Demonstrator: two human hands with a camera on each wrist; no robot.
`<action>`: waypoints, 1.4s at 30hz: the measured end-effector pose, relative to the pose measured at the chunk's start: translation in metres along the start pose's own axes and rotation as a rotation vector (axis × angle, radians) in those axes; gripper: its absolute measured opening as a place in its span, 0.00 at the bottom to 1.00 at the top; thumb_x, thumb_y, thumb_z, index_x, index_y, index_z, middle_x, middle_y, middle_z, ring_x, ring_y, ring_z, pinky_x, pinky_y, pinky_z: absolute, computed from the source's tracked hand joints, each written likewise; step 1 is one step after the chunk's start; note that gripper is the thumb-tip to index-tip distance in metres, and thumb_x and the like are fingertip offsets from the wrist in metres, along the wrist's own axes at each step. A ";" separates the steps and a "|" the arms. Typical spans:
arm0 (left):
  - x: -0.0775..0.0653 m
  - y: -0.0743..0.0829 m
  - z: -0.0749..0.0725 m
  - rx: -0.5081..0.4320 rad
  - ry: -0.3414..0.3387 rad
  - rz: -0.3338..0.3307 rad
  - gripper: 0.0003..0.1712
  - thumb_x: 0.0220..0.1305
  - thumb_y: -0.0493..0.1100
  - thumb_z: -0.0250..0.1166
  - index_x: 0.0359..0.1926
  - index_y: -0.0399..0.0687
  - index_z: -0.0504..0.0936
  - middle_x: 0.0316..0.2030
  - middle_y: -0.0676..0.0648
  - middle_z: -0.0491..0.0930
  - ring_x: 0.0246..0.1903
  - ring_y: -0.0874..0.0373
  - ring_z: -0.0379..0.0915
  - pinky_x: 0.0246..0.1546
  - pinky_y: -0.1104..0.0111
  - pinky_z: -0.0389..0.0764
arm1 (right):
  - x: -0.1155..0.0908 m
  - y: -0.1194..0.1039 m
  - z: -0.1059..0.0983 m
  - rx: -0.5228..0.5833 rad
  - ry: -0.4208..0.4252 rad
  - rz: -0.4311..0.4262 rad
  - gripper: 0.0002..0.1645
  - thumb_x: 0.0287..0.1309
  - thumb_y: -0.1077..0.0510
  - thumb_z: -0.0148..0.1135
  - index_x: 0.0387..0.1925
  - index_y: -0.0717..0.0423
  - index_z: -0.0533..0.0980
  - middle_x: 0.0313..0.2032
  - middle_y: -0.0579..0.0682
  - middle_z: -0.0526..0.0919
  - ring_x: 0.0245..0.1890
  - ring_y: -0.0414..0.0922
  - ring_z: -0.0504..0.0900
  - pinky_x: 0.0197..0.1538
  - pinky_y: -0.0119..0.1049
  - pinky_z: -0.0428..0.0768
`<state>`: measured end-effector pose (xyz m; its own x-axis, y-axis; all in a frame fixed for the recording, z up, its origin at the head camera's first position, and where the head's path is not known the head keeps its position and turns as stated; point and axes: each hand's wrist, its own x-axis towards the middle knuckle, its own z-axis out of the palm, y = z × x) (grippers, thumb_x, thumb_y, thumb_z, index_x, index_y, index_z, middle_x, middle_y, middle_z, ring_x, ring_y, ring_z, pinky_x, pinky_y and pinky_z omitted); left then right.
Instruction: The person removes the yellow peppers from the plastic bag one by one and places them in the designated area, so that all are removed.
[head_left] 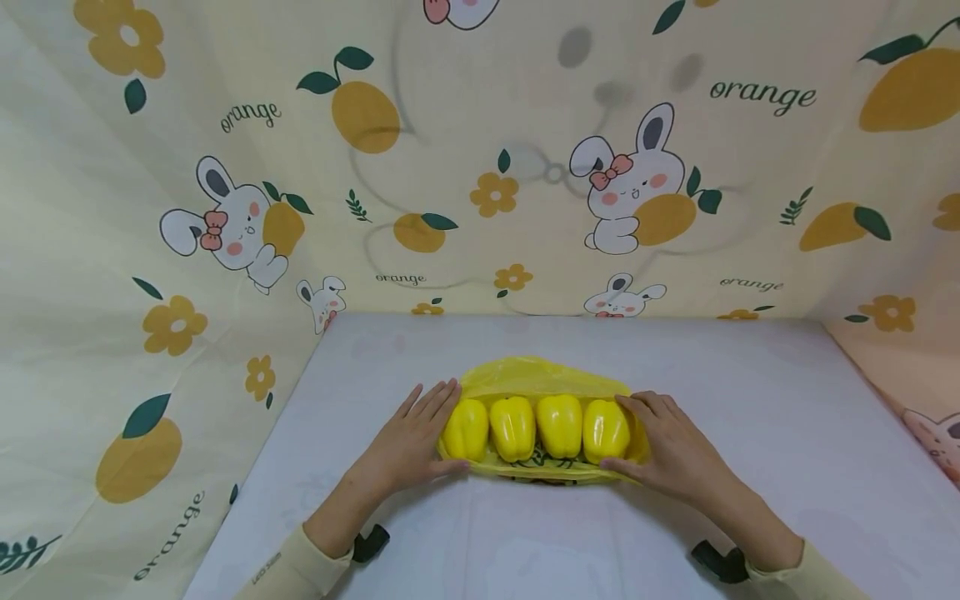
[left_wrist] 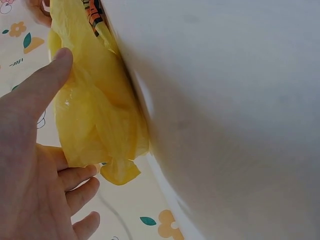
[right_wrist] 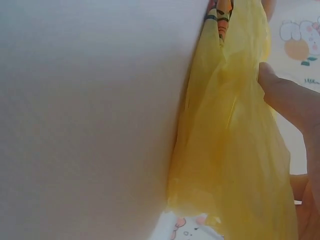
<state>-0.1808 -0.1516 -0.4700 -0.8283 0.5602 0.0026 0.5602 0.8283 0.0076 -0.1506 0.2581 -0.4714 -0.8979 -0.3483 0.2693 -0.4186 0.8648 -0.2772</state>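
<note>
Four yellow bell peppers [head_left: 559, 427] in a row within the yellow plastic bag [head_left: 543, 377], short of the far edge of the table [head_left: 757, 392] | left hand [head_left: 411, 440], right hand [head_left: 677, 445]: fingers and thumbs apart, touching the bag's ends | peppers in, I'd say; bag's mouth not closed

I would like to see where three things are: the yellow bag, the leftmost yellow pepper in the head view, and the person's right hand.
Yellow bag [head_left: 534, 377], head view: on its far side.
Leftmost yellow pepper [head_left: 467, 430], head view: middle of its side.
Right hand [head_left: 673, 446], head view: back of the hand.
</note>
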 end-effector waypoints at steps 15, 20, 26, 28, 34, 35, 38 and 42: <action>-0.001 0.000 0.001 -0.022 -0.007 -0.008 0.67 0.67 0.79 0.62 0.87 0.42 0.48 0.86 0.44 0.48 0.85 0.49 0.44 0.86 0.51 0.41 | -0.002 -0.002 -0.004 0.001 0.012 -0.036 0.59 0.48 0.34 0.85 0.71 0.64 0.73 0.61 0.62 0.79 0.61 0.62 0.76 0.67 0.65 0.76; 0.000 0.000 0.001 -0.028 -0.012 -0.015 0.67 0.66 0.79 0.62 0.87 0.42 0.48 0.86 0.44 0.48 0.85 0.49 0.44 0.86 0.52 0.41 | -0.003 -0.001 -0.006 0.022 0.005 -0.044 0.58 0.48 0.35 0.86 0.72 0.62 0.73 0.63 0.62 0.78 0.63 0.62 0.75 0.68 0.66 0.74; 0.000 0.000 0.000 -0.027 -0.009 -0.015 0.67 0.66 0.79 0.62 0.87 0.42 0.48 0.86 0.44 0.48 0.85 0.49 0.44 0.86 0.52 0.41 | -0.004 0.001 -0.009 0.078 0.010 -0.075 0.57 0.48 0.38 0.86 0.72 0.61 0.72 0.64 0.61 0.78 0.64 0.62 0.74 0.69 0.67 0.70; 0.000 0.001 0.000 -0.026 -0.009 -0.016 0.67 0.66 0.79 0.62 0.87 0.42 0.48 0.86 0.44 0.48 0.85 0.49 0.44 0.86 0.52 0.41 | -0.005 0.002 -0.010 0.096 0.013 -0.085 0.57 0.48 0.39 0.87 0.72 0.61 0.72 0.63 0.60 0.77 0.64 0.62 0.73 0.69 0.67 0.69; 0.000 0.001 -0.001 -0.026 -0.014 -0.021 0.67 0.66 0.79 0.62 0.87 0.42 0.47 0.86 0.44 0.48 0.85 0.49 0.44 0.86 0.52 0.42 | -0.005 0.004 -0.012 0.126 0.026 -0.108 0.57 0.47 0.39 0.88 0.73 0.59 0.72 0.63 0.58 0.77 0.64 0.60 0.72 0.68 0.67 0.69; 0.000 0.001 -0.001 -0.022 -0.016 -0.021 0.67 0.66 0.79 0.62 0.87 0.42 0.47 0.86 0.44 0.48 0.85 0.49 0.44 0.86 0.52 0.42 | -0.005 0.004 -0.013 0.129 0.029 -0.112 0.58 0.47 0.39 0.88 0.73 0.59 0.72 0.64 0.58 0.77 0.64 0.60 0.73 0.67 0.67 0.69; 0.000 0.001 -0.001 -0.017 -0.017 -0.019 0.67 0.66 0.79 0.62 0.87 0.42 0.48 0.86 0.44 0.48 0.85 0.49 0.44 0.86 0.52 0.42 | -0.005 0.004 -0.015 0.149 0.034 -0.120 0.57 0.47 0.40 0.88 0.73 0.58 0.72 0.64 0.58 0.77 0.64 0.60 0.72 0.66 0.67 0.69; 0.000 0.002 -0.002 -0.019 -0.018 -0.019 0.67 0.67 0.78 0.63 0.87 0.41 0.48 0.86 0.44 0.48 0.85 0.49 0.44 0.86 0.52 0.42 | -0.005 0.003 -0.017 0.176 0.037 -0.125 0.57 0.48 0.41 0.88 0.74 0.57 0.72 0.65 0.58 0.76 0.64 0.61 0.73 0.65 0.66 0.69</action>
<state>-0.1800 -0.1501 -0.4684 -0.8386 0.5445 -0.0153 0.5441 0.8386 0.0265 -0.1448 0.2690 -0.4578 -0.8329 -0.4328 0.3449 -0.5471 0.7379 -0.3953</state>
